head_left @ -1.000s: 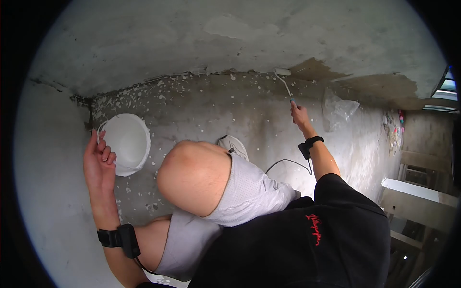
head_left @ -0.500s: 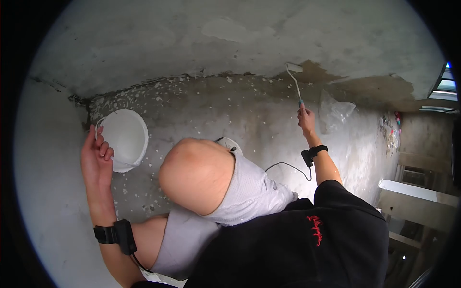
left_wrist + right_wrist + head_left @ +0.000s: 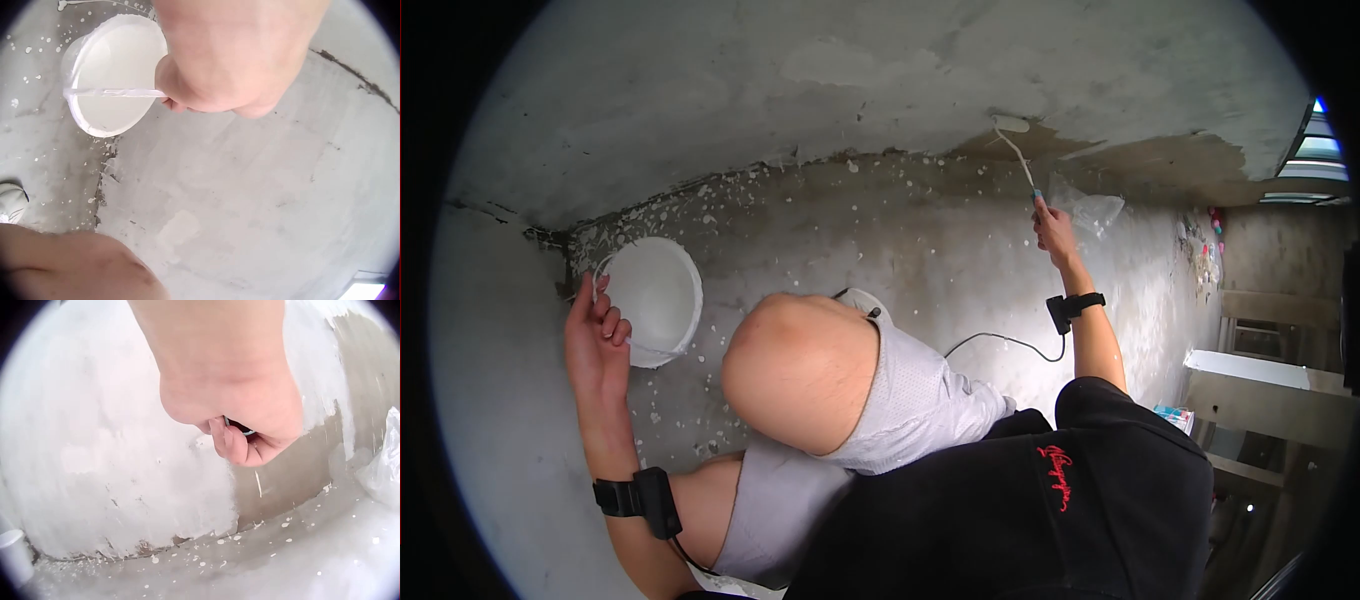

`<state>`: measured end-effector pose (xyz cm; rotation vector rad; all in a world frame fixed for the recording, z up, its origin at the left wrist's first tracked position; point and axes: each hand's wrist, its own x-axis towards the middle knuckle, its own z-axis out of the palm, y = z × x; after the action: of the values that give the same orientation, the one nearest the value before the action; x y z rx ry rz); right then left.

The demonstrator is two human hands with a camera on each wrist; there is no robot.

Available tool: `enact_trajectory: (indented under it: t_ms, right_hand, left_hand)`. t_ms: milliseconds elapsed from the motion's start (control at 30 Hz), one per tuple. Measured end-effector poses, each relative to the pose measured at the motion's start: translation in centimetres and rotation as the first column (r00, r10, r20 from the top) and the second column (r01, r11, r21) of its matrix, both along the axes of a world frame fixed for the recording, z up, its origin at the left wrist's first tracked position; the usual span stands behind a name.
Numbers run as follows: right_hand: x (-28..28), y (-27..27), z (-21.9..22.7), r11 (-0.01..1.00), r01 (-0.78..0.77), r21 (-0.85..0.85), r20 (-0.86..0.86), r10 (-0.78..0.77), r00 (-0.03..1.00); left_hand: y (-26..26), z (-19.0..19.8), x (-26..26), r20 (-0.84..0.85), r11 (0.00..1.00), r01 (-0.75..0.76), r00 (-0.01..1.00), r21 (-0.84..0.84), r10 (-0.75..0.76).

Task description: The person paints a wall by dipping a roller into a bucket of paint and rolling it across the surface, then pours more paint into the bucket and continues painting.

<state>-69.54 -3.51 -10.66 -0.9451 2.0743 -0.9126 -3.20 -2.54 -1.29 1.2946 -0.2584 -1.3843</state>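
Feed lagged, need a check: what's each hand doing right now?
Left hand: fingers curled round the wire handle of the paint bucket.
Right hand: grips the paint roller handle, roller on the wall.

A clear plastic bag [image 3: 1090, 212] lies crumpled on the floor at about one o'clock, close against the foot of the wall [image 3: 700, 90]. The concrete floor [image 3: 920, 260] is speckled with white drips, thickest along the wall's base toward eleven o'clock. A white shoe [image 3: 862, 300] sits near the centre, partly hidden behind a bare knee [image 3: 800, 370]. At three o'clock stand pale wooden boards [image 3: 1260, 400], with a small blue-and-white packet [image 3: 1172, 415] just beside them. A window [image 3: 1325, 150] shows at two o'clock.
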Motion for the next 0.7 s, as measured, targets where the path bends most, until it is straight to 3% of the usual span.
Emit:
enact_trajectory:
  t_ms: [200, 367, 633, 700]
  right_hand:
    - [-0.3, -4.8, -7.6, 0.985, -0.015, 0.172, -0.097, 0.032, 0.995]
    - [-0.4, -6.4, -11.6, 0.969, -0.003, 0.246, -0.071, 0.021, 0.997]
    - [-1.5, -1.6, -8.0, 0.995, 0.068, 0.067, -0.003, -0.068, 0.998]
    - [-1.8, 0.2, -5.7, 0.982, 0.125, -0.145, 0.085, -0.113, 0.990]
  left_hand:
    - [0.1, 0.5, 0.0, 0.002, 1.000, -0.016, 1.000, 0.026, 0.016]
    - [0.2, -0.8, 1.3, 0.005, 0.999, -0.024, 1.000, 0.023, 0.024]
    - [0.2, -0.7, 1.1, 0.007, 1.000, -0.024, 1.000, 0.005, 0.024]
    - [0.2, -0.5, 0.9, 0.010, 1.000, -0.025, 1.000, 0.011, 0.025]
